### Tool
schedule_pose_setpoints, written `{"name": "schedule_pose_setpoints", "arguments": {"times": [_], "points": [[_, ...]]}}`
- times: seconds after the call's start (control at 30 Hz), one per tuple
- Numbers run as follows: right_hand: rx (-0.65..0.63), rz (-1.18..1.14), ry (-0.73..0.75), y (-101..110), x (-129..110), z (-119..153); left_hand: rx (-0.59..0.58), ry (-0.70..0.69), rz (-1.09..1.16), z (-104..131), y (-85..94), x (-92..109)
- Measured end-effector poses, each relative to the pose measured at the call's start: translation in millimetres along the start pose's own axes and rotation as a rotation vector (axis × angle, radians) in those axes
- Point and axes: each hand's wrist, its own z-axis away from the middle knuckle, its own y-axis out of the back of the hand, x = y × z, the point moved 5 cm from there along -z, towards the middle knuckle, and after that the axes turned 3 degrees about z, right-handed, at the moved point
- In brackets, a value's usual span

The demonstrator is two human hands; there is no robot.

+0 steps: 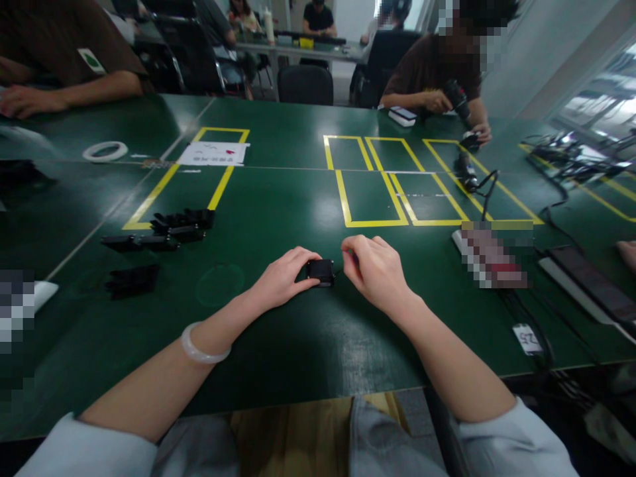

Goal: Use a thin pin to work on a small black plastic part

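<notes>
Pale sleeves (517,440) and grey trouser legs (196,447) lie nearest the camera, at the near edge of a green counter (278,351). A white tag (527,339) on the right, beside dark cables (544,341), appears to read 25, turned sideways; a white sheet (213,154) farther off bears a line of print, too blurred to read, and a red mark. Yellow tape outlines (376,224) mark boxes on the far half, and green surface runs between the hands and the near edge. The left hand (283,278), below a pale bracelet (206,344), pinches a small black block (320,272) between thumb and fingers, on the counter in front of the wearer. The right hand (375,268) is just beside the block's right side, its fingertips drawn together; a thin dark piece shows between them and the block, but whether they grip it cannot be told. More black parts (159,240) sit to the left, well apart from the hands. Across the counter, a person (432,73) holds a dark tool (458,99), and a forearm (99,89) rests at far left
</notes>
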Motion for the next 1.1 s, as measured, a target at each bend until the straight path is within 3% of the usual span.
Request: {"name": "schedule_pose_setpoints", "arguments": {"times": [1.1], "points": [[-0.023,-0.061,-0.007,-0.7,0.0,2.2,0.008,-0.008,0.02,0.4,-0.1,-1.0]]}}
